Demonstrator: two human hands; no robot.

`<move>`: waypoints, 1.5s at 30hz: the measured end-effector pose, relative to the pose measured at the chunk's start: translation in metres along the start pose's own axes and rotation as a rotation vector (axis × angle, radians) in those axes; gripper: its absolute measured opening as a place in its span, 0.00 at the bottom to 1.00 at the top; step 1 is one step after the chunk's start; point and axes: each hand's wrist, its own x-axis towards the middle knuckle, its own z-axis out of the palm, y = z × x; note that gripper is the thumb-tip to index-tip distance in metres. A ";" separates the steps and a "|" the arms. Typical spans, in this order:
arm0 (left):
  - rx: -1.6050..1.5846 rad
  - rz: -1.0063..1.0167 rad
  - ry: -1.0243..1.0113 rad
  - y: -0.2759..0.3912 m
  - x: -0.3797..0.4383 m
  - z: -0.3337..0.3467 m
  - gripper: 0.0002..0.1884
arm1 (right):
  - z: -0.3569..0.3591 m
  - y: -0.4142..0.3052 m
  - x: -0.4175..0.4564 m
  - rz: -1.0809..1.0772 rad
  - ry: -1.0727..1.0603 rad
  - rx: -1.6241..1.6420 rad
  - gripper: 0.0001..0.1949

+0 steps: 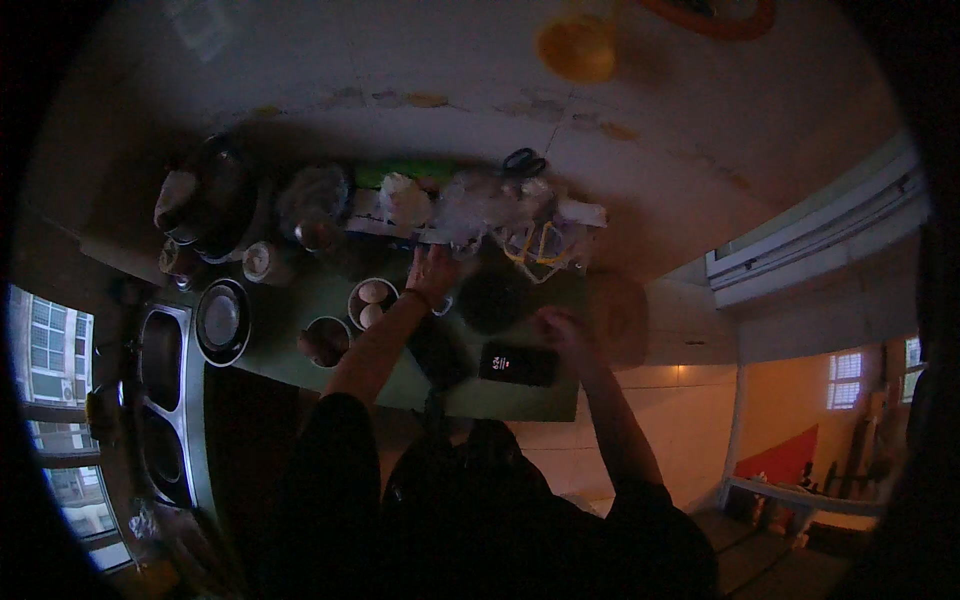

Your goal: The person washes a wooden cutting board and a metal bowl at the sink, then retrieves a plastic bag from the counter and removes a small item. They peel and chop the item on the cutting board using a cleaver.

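Observation:
In the dim light, my left hand [433, 274] reaches over the green countertop [285, 360] to the front of a cluttered row of bags and packets along the wall. Its blurred fingers are by a blue-edged box, and I cannot make out anything held. A bowl with several eggs [373, 292] stands just left of that wrist. My right hand [562, 330] hovers beside a dark round object [493, 298], perhaps a pan or a lid, and above a smartphone [517, 364] with a lit display. Blur hides whether its fingers hold anything. Another dark object [442, 352] lies between my forearms.
A bowl with dark contents [325, 341] sits near the front edge. At left are a round pan [223, 322], a double sink [165, 375] and a jar [261, 261]. Plastic bags [472, 202] and black-handled scissors [523, 161] crowd the wall side.

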 end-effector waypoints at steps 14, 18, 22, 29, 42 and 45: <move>-0.061 -0.022 0.168 0.010 0.037 0.018 0.19 | 0.021 -0.064 0.123 -0.651 -0.135 -1.080 0.11; -0.318 -0.153 -0.191 0.005 0.026 -0.041 0.24 | 0.065 -0.060 0.135 -0.620 -0.459 -1.274 0.13; -0.540 -0.135 -0.289 -0.006 0.010 -0.024 0.36 | 0.081 -0.043 0.169 -0.962 -0.394 -1.123 0.14; -0.567 -0.181 -0.038 -0.007 -0.009 -0.057 0.39 | 0.077 -0.109 0.196 -0.675 -0.235 -0.834 0.20; -0.510 -0.495 0.047 -0.030 0.108 -0.067 0.17 | 0.053 -0.071 0.191 -0.930 -0.045 -1.202 0.32; -0.685 -0.638 0.390 -0.042 0.123 -0.063 0.09 | 0.051 -0.072 0.172 -0.731 -0.015 -1.271 0.32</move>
